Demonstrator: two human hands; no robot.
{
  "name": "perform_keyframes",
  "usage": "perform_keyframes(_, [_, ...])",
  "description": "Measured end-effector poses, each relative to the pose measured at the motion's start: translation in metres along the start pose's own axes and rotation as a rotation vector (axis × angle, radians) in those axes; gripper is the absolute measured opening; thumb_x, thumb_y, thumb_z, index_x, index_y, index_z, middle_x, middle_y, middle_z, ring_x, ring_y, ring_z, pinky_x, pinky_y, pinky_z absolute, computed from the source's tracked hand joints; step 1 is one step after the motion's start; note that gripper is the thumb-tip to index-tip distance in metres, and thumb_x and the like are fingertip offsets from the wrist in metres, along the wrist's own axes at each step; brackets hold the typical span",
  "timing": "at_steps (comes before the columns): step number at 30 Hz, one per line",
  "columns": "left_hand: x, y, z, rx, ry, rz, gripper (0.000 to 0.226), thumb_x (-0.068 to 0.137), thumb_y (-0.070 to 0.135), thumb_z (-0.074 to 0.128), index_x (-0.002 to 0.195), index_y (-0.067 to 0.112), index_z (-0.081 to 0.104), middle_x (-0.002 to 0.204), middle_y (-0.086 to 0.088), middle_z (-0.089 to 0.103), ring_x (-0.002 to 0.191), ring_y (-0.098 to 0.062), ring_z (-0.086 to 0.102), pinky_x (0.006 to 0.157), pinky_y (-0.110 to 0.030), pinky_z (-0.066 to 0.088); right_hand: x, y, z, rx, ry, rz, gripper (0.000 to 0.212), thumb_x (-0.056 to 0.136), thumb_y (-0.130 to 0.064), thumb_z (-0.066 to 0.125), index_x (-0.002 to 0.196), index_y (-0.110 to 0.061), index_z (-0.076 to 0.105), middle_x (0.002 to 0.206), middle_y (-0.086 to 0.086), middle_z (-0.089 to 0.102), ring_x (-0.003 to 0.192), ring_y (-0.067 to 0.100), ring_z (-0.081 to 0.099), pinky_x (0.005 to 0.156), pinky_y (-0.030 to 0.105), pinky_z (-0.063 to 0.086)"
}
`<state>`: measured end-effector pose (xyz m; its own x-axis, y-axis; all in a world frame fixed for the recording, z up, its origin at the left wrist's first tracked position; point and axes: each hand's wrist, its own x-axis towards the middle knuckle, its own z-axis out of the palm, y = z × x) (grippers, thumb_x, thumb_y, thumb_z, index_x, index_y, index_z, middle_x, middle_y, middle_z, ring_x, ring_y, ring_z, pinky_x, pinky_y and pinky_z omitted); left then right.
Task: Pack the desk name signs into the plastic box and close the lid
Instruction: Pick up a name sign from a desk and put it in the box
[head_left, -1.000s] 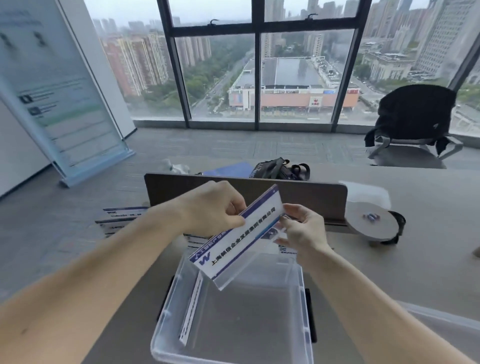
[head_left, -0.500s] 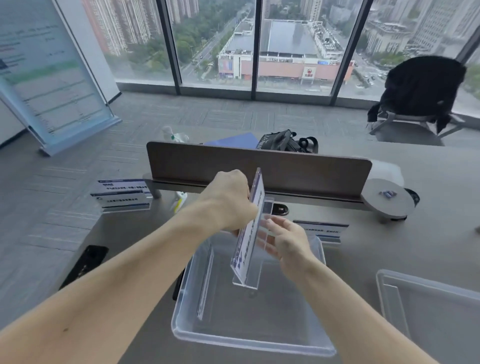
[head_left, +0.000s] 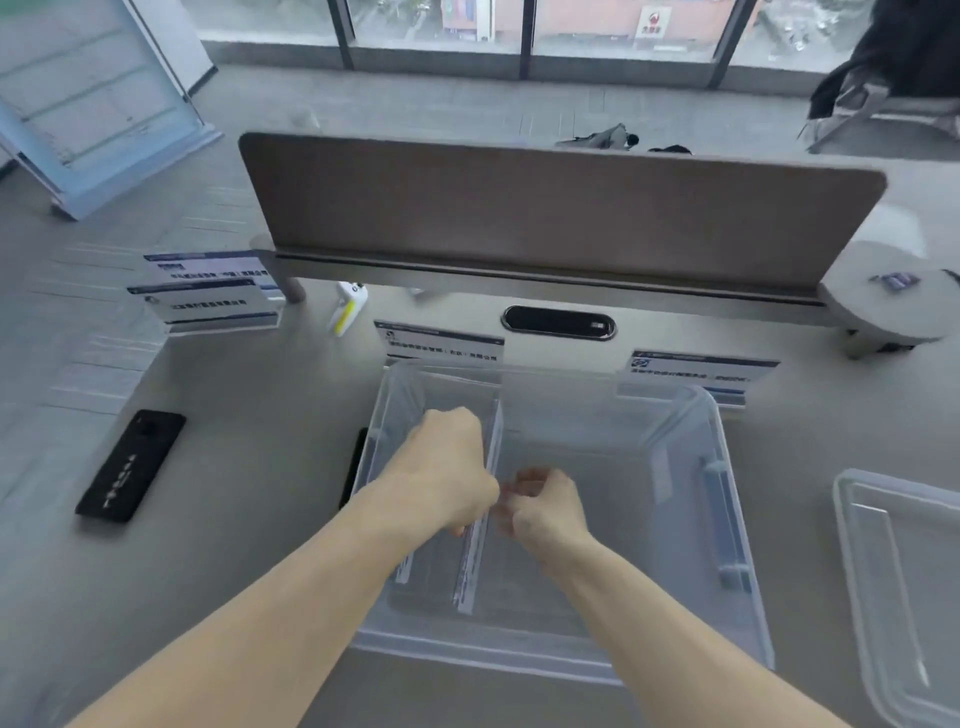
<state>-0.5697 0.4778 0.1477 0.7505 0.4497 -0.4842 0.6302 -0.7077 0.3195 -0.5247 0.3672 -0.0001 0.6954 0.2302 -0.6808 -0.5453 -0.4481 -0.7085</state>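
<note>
A clear plastic box (head_left: 727, 519) stands open on the desk before me. Both hands are inside it. My left hand (head_left: 441, 467) and my right hand (head_left: 540, 506) grip a clear acrylic name sign (head_left: 475, 561) that stands on edge, left of the box's middle. Another sign (head_left: 402, 566) leans against the box's left wall. On the desk, one sign (head_left: 441, 345) stands just behind the box, one (head_left: 698, 371) at its back right corner, and two more (head_left: 208, 296) at the far left. The clear lid (head_left: 904, 582) lies to the right.
A brown divider panel (head_left: 545, 213) runs across the back of the desk, with a cable slot (head_left: 558, 323) below it. A black phone (head_left: 130, 465) lies at the left. A white and yellow item (head_left: 345, 306) lies near the divider. A round stand (head_left: 893, 301) is at the right.
Both hands have lowered the name sign from above the box down into it, turning it on edge. The camera has tilted further down toward the desk.
</note>
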Motion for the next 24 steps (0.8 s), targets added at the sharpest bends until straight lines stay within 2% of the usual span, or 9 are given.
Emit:
perform_keyframes(4, [0.025, -0.018, 0.032, 0.007, -0.033, -0.039, 0.035, 0.079, 0.0, 0.064, 0.054, 0.013, 0.043, 0.047, -0.007, 0.053, 0.052, -0.029, 0.074, 0.042, -0.024, 0.047, 0.042, 0.026, 0.011, -0.117, -0.033, 0.035, 0.025, 0.068, -0.017, 0.071, 0.086, -0.023, 0.055, 0.101, 0.01, 0.07, 0.096, 0.038, 0.071, 0.082, 0.058, 0.06])
perform_keyframes(8, [0.044, -0.032, 0.053, 0.011, -0.019, -0.07, 0.036, 0.084, 0.004, 0.065, 0.058, 0.012, 0.042, 0.057, -0.004, 0.049, 0.043, -0.022, 0.05, 0.041, -0.024, 0.039, 0.031, 0.01, 0.016, -0.092, -0.063, 0.056, 0.034, 0.081, -0.004, 0.063, 0.115, -0.008, 0.071, 0.115, 0.019, 0.07, 0.1, 0.033, 0.068, 0.093, 0.058, 0.056])
perform_keyframes(11, [0.051, -0.036, 0.064, 0.036, -0.005, -0.086, 0.028, 0.087, 0.007, 0.065, 0.066, 0.011, 0.048, 0.066, -0.005, 0.052, 0.049, -0.019, 0.047, 0.042, -0.026, 0.036, 0.031, 0.014, 0.021, -0.107, -0.092, 0.063, 0.012, 0.086, 0.002, 0.058, 0.092, 0.001, 0.069, 0.1, 0.024, 0.069, 0.092, 0.031, 0.066, 0.096, 0.06, 0.052])
perform_keyframes(15, [0.054, -0.036, 0.072, 0.047, 0.009, -0.087, 0.029, 0.088, 0.008, 0.065, 0.068, 0.012, 0.045, 0.069, -0.004, 0.052, 0.053, -0.018, 0.049, 0.041, -0.026, 0.033, 0.028, 0.016, 0.028, -0.125, -0.087, 0.055, 0.022, 0.086, 0.001, 0.058, 0.104, 0.014, 0.058, 0.108, 0.033, 0.068, 0.1, 0.041, 0.068, 0.087, 0.054, 0.056])
perform_keyframes(16, [0.055, -0.036, 0.073, 0.044, 0.019, -0.084, 0.03, 0.088, 0.007, 0.065, 0.066, 0.012, 0.045, 0.067, -0.004, 0.051, 0.052, -0.018, 0.049, 0.04, -0.026, 0.032, 0.026, 0.015, 0.027, -0.132, -0.089, 0.047, 0.023, 0.087, 0.002, 0.058, 0.106, 0.015, 0.059, 0.101, 0.031, 0.07, 0.099, 0.042, 0.069, 0.087, 0.054, 0.055])
perform_keyframes(19, [0.056, -0.037, 0.075, 0.044, 0.031, -0.086, 0.034, 0.089, 0.008, 0.066, 0.064, 0.013, 0.044, 0.064, -0.004, 0.05, 0.051, -0.019, 0.049, 0.042, -0.026, 0.033, 0.026, 0.018, 0.025, -0.143, -0.13, 0.048, 0.016, 0.092, 0.002, 0.056, 0.103, 0.011, 0.064, 0.075, 0.0, 0.063, 0.092, 0.033, 0.067, 0.093, 0.054, 0.052])
perform_keyframes(20, [0.056, -0.038, 0.076, 0.047, 0.031, -0.093, 0.033, 0.09, 0.009, 0.066, 0.065, 0.014, 0.044, 0.066, -0.003, 0.051, 0.053, -0.019, 0.05, 0.044, -0.027, 0.036, 0.027, 0.021, 0.026, -0.139, -0.139, 0.049, 0.019, 0.093, 0.002, 0.055, 0.107, 0.011, 0.064, 0.076, 0.002, 0.065, 0.092, 0.031, 0.066, 0.096, 0.054, 0.051])
perform_keyframes(22, [0.055, -0.04, 0.074, 0.055, 0.033, -0.11, 0.032, 0.09, 0.011, 0.067, 0.068, 0.016, 0.045, 0.068, -0.003, 0.052, 0.054, -0.019, 0.051, 0.048, -0.029, 0.04, 0.029, 0.025, 0.029, -0.14, -0.152, 0.042, 0.026, 0.092, -0.001, 0.054, 0.112, 0.015, 0.058, 0.095, 0.025, 0.07, 0.094, 0.031, 0.067, 0.09, 0.051, 0.053])
perform_keyframes(24, [0.054, -0.043, 0.071, 0.069, 0.039, -0.127, 0.033, 0.091, 0.011, 0.067, 0.069, 0.016, 0.044, 0.069, -0.002, 0.051, 0.053, -0.015, 0.048, 0.049, -0.029, 0.039, 0.03, 0.029, 0.034, -0.129, -0.183, 0.038, 0.03, 0.094, -0.002, 0.054, 0.119, 0.013, 0.057, 0.111, 0.029, 0.068, 0.098, 0.032, 0.066, 0.087, 0.047, 0.052])
